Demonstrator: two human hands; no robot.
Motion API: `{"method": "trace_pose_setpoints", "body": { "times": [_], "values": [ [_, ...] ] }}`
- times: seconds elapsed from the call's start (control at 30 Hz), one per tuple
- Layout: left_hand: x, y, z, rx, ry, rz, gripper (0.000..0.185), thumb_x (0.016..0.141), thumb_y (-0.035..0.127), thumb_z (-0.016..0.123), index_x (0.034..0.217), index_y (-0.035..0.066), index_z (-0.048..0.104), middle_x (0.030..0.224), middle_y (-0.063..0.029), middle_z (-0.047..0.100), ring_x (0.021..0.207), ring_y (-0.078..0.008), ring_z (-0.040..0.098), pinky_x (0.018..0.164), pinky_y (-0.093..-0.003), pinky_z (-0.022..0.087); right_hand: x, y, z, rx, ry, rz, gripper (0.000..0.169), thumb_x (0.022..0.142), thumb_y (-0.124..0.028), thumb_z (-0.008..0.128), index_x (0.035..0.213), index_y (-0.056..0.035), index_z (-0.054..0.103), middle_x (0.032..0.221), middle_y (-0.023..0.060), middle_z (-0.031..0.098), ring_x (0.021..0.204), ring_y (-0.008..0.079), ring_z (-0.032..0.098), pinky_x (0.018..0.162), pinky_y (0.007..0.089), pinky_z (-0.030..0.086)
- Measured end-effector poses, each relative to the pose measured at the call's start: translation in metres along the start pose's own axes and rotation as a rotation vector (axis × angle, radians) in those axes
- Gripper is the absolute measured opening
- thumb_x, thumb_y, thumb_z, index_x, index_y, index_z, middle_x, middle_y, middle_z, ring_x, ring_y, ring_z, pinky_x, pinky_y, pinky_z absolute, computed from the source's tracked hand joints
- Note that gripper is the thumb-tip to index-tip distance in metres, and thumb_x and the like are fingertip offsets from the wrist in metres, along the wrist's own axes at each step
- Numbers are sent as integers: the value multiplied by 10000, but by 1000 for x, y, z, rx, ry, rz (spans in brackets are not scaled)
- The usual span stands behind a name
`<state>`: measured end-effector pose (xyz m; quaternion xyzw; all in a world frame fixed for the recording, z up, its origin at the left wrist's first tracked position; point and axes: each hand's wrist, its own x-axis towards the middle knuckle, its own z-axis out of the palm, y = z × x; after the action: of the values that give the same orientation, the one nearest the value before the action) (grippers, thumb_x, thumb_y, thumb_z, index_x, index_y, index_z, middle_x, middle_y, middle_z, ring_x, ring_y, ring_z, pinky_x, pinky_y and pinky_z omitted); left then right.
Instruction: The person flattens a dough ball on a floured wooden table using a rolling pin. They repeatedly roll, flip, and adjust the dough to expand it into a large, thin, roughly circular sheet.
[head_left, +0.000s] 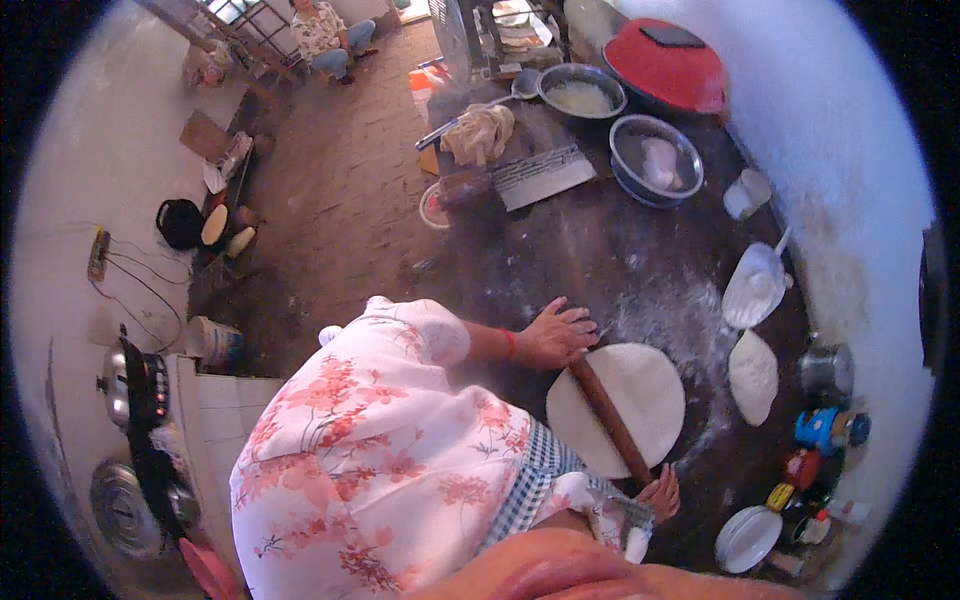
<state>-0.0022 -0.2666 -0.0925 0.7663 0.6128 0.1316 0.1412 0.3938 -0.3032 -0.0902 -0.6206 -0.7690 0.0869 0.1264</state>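
Observation:
A round sheet of rolled dough (652, 397) lies flat on the dark, floured table (525, 262). Across it runs a wooden rolling pin (611, 420). My left hand (559, 335), with a red string at the wrist, rests on the pin's far-left end, palm down and fingers spread. At the pin's other end is my right hand (660, 496), fingers over it and partly hidden by the sleeve. Beyond the dough sheet sit a pale flour heap (753, 377) and a metal scoop (754, 289).
Left along the table are a cleaver (547, 180), a crumpled cloth (484, 133), a ladle (525, 84), a basin holding dough (656, 196), another metal basin (547, 84) and a red cover (660, 71). Plates (748, 538) and several jars stand at right. A person (322, 34) squats far off.

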Motion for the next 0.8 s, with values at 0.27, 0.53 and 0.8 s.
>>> {"method": "trace_pose_setpoints", "body": {
  "times": [0.27,0.53,0.8],
  "values": [
    [-14,27,-49,-244,-90,-112,335,845,247,570,1162,140,566,1255,-96,519,1205,-306,421,965,-467,360,18,-55,-43,103,-164,134,378,951,-224,418,1263,-22,489,1278,192,486,1206,330,437,1015,411,343],
    [-52,28,-141,-1227,111,-129,757,836,188,650,1453,131,215,1494,-90,227,1347,-283,262,1074,-447,284,58,-121,-100,991,15,-148,771,838,-249,637,1433,-24,202,1465,165,280,1347,299,292,1048,446,307],
    [-89,4,-223,-1335,306,116,923,746,126,744,1467,119,169,1503,-67,219,1354,-233,269,1039,-404,310,77,-157,-132,1254,-10,-279,1058,674,-417,783,1446,-49,161,1464,168,282,1340,319,304,965,421,398]
  ]
}}
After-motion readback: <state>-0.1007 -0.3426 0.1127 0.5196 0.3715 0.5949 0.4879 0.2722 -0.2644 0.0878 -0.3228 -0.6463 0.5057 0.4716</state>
